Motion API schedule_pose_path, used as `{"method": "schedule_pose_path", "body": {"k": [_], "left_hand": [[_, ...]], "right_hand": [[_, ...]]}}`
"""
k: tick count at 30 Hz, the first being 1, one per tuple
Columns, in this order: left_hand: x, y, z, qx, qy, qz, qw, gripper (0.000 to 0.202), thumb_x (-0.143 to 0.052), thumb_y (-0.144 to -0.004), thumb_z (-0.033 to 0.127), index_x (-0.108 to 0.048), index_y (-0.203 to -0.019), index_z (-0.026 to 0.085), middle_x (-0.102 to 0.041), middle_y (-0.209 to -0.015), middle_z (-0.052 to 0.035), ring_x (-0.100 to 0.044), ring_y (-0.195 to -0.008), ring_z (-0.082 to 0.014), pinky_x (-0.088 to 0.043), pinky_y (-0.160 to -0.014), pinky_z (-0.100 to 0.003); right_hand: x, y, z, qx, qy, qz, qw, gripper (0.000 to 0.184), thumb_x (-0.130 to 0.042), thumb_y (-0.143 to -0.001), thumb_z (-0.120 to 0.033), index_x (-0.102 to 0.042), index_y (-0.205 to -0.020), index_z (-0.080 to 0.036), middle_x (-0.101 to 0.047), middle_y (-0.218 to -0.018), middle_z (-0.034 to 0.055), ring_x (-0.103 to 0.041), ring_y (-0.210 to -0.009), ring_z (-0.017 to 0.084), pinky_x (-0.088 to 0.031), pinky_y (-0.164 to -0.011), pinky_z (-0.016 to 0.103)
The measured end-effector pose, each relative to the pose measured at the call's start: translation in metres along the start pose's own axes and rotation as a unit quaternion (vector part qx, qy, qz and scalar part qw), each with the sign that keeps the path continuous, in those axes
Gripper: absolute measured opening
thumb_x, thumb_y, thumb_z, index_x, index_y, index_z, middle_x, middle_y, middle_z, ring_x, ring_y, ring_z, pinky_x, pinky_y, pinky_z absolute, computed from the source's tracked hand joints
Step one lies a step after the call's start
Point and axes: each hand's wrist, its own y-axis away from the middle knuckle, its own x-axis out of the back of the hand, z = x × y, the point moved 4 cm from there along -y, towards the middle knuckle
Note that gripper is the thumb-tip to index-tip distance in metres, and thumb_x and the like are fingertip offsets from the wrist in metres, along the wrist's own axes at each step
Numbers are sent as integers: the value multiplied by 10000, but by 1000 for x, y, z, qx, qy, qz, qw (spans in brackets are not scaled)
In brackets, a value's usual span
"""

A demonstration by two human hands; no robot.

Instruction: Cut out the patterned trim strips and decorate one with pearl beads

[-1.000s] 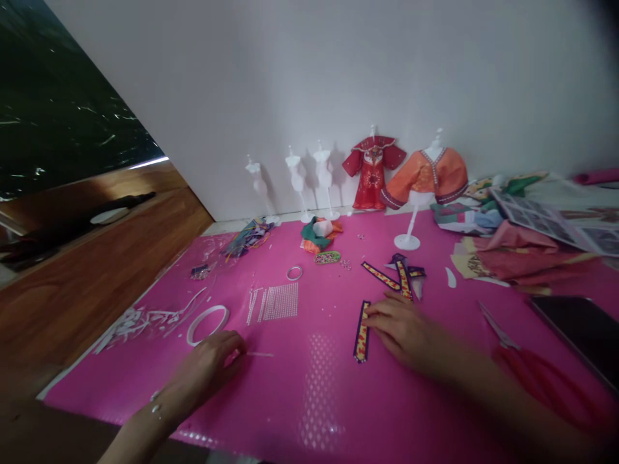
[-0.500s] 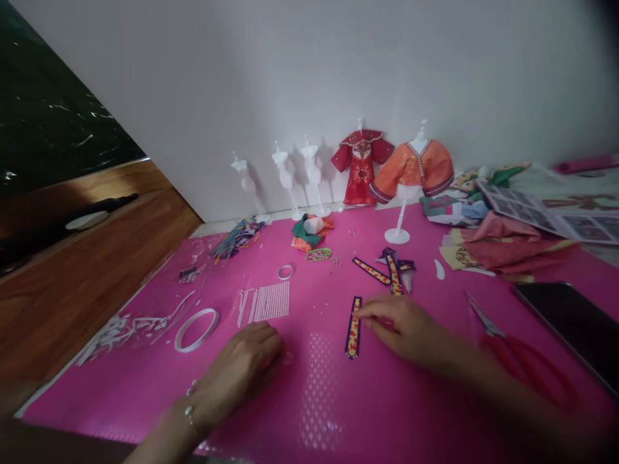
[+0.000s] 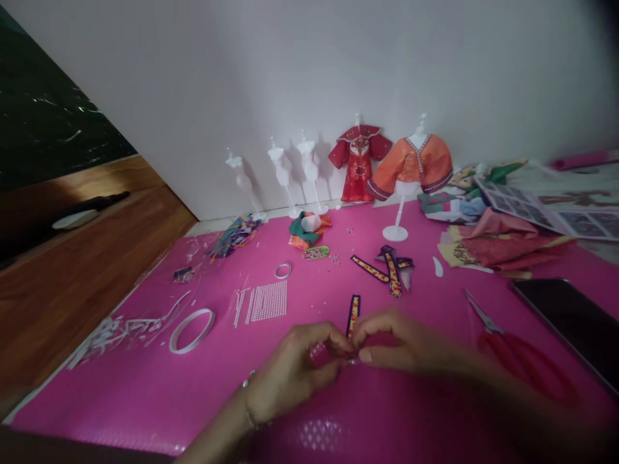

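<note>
Left hand (image 3: 302, 370) and right hand (image 3: 403, 341) meet fingertip to fingertip, thumbs and index fingers drawn in narrow. Can't tell if either has a grip: my fingers cover the spot, only a tiny pale bit shows between them.

Yellow-and-red trim strip (image 3: 355, 309) with dark purple edging is on the pink mat (image 3: 145, 386), running away from me; near end hidden behind my fingertips. More patterned strips (image 3: 394, 274) lie crossed beyond it, apart from my hands.

Handling, my guess: very light, thin fabric, some stiffness since it lies straight, but will bend or skid if nudged. Mat looks glossy, so low friction. Best hold: light pinch on the long dark edges near the end, other fingertip pinning it flat. Keep pads off the printed face.
</note>
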Motion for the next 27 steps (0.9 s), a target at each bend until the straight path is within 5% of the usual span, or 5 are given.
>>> {"method": "schedule_pose_path", "body": {"k": [6,12,27], "left_hand": [[-1,-1,-4,38,105,17,994,41,-691,-805,157,-683,-844,168,-693,-785,-6,-599,-728,-125,-465,-703,-249],[-3,1,-9,82,186,-12,979,152,-744,-768,170,-722,-917,184,-686,-814,-2,-591,-758,-123,-452,-730,-250],[-7,10,-17,173,184,-20,967,177,-769,-727,310,-732,-806,156,-637,-674,13,-514,-615,-100,-375,-610,-233]], "right_hand": [[-1,-1,2,-19,24,1,1000,95,-624,-808,-215,-703,-779,-173,-692,-771,7,-622,-751,160,-465,-724,277],[-2,0,2,-31,16,-12,999,91,-620,-811,-219,-696,-779,-182,-694,-784,4,-620,-763,165,-458,-724,280],[-2,2,0,-25,-9,-25,999,80,-609,-793,-216,-674,-768,-179,-667,-768,1,-589,-749,162,-441,-709,274]]}}
